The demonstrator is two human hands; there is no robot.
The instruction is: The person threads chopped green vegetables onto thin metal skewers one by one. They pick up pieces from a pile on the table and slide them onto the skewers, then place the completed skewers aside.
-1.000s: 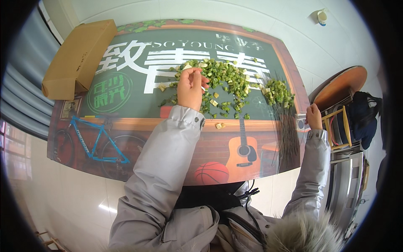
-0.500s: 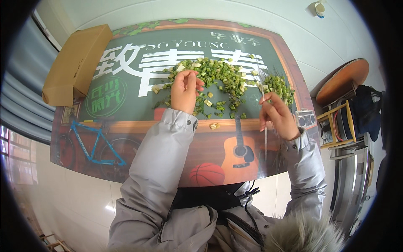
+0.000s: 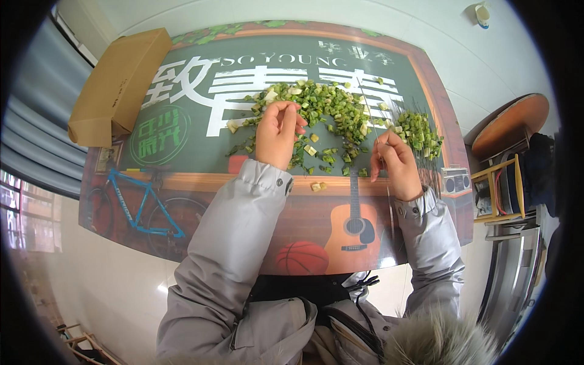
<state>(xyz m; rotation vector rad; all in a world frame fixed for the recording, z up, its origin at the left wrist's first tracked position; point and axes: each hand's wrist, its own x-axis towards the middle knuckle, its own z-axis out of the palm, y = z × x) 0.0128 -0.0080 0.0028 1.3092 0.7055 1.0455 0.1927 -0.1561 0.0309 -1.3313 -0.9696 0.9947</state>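
A loose pile of chopped green vegetable pieces (image 3: 325, 106), some pale, lies spread across the middle of the printed table top (image 3: 231, 182). At its near left edge is my left hand (image 3: 278, 135), fingers pinched together; whatever they hold is hidden or too small to make out. To the right, my right hand (image 3: 398, 165) grips a thin skewer (image 3: 367, 103), which slants from beyond the fingers back toward the table's near edge. Just past that hand lies a bunch of skewers loaded with green pieces (image 3: 420, 132), their thin sticks pointing toward me.
An open brown cardboard box (image 3: 125, 85) stands at the table's far left. A stray pale piece (image 3: 319, 187) lies nearer to me. Beyond the right edge are a round wooden board (image 3: 510, 126) and a wooden folding chair (image 3: 500, 188). Blue-grey curtains (image 3: 39, 121) hang on the left.
My right hand has shifted slightly toward the left, and its skewer now tilts more to the left at the far end. The left hand stays pinched by the pile. The whole view has shifted slightly.
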